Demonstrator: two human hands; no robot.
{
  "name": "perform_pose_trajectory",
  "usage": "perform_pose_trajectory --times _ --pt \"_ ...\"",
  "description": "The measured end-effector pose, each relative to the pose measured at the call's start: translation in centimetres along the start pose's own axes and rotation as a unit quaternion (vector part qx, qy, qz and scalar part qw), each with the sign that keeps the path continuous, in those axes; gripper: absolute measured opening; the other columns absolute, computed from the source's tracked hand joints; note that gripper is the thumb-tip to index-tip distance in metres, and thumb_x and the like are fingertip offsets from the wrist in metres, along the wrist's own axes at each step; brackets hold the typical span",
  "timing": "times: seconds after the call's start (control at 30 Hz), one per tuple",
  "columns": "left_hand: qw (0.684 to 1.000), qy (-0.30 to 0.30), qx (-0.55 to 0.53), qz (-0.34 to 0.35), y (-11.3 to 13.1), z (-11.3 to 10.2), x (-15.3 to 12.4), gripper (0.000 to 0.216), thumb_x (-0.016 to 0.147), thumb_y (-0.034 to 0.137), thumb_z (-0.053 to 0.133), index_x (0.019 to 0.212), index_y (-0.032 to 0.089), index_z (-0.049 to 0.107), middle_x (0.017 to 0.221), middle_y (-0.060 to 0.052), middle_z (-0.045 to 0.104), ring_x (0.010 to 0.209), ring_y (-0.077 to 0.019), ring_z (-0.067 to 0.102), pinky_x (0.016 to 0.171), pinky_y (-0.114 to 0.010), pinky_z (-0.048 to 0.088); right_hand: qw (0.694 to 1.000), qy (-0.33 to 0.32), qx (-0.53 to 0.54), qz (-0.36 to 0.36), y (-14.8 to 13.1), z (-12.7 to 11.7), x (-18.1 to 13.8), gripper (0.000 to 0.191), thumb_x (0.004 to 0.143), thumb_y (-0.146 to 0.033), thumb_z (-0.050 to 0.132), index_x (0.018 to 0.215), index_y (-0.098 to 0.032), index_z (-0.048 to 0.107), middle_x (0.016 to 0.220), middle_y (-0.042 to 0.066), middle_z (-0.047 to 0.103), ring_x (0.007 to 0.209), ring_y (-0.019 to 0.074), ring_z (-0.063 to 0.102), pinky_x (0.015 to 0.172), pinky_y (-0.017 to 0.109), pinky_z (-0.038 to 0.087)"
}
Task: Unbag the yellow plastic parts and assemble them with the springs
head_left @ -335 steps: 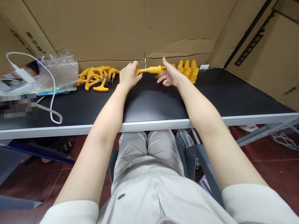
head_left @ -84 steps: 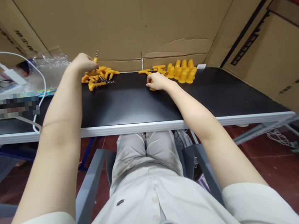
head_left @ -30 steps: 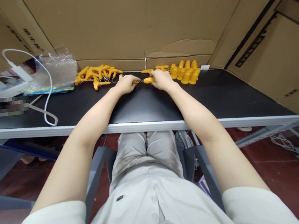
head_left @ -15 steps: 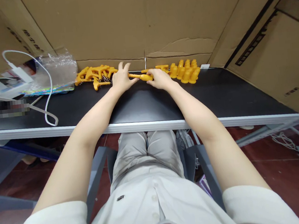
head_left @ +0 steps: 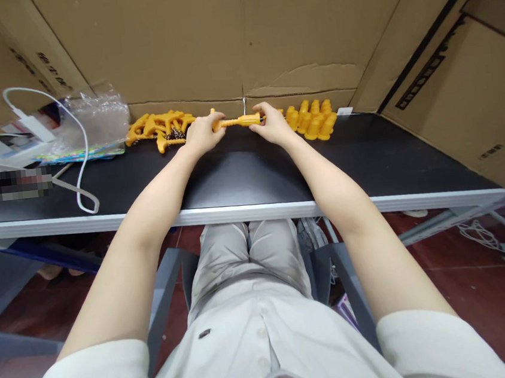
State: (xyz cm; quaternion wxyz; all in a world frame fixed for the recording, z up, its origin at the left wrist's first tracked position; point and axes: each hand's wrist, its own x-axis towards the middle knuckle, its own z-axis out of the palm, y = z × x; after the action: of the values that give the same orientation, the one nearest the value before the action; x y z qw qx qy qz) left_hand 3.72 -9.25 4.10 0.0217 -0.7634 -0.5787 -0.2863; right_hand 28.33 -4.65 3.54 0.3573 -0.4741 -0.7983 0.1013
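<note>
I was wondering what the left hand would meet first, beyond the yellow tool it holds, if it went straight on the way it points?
Probably the cardboard panel behind the table: the left hand, holding the yellow tool, points forward and rightward towards it, though depth is unclear.

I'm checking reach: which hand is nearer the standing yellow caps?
Right. The right hand is just left of the yellow caps; the left hand is farther left, on the yellow tool.

The handles [head_left: 166,121] and caps [head_left: 313,127] are looking yellow-orange. The table [head_left: 242,175] is looking black. Brown cardboard [head_left: 469,106] is showing black marks.
</note>
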Motion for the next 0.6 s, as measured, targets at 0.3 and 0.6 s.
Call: perform_pose_trajectory --times 0.3,0.6 --pt "1.000 -0.005 0.008 -0.019 -0.2 -0.6 0.0 0.049 0.096 0.027 0.065 0.144 0.021 0.074 0.121 -0.014 0.080 0.120 -0.0345 0.073 0.110 -0.044 0.055 0.970 -0.033 0.240 0.032 1.4 -0.7 0.1 0.048 0.081 -0.020 0.095 0.122 -0.023 0.070 0.125 0.008 0.078 0.117 0.0255 0.080 0.112 0.049 0.068" --pt "1.000 0.009 -0.006 0.018 -0.6 -0.5 0.3 0.054 0.088 0.023 0.065 0.141 0.022 0.074 0.114 -0.011 0.079 0.121 -0.0340 0.073 0.110 -0.043 0.055 0.936 -0.076 0.293 0.179 -2.3 -2.5 -1.4 0.062 0.098 -0.078 0.079 0.085 -0.020 0.065 0.069 0.003 0.072 0.054 0.0110 0.067 0.053 0.019 0.055"
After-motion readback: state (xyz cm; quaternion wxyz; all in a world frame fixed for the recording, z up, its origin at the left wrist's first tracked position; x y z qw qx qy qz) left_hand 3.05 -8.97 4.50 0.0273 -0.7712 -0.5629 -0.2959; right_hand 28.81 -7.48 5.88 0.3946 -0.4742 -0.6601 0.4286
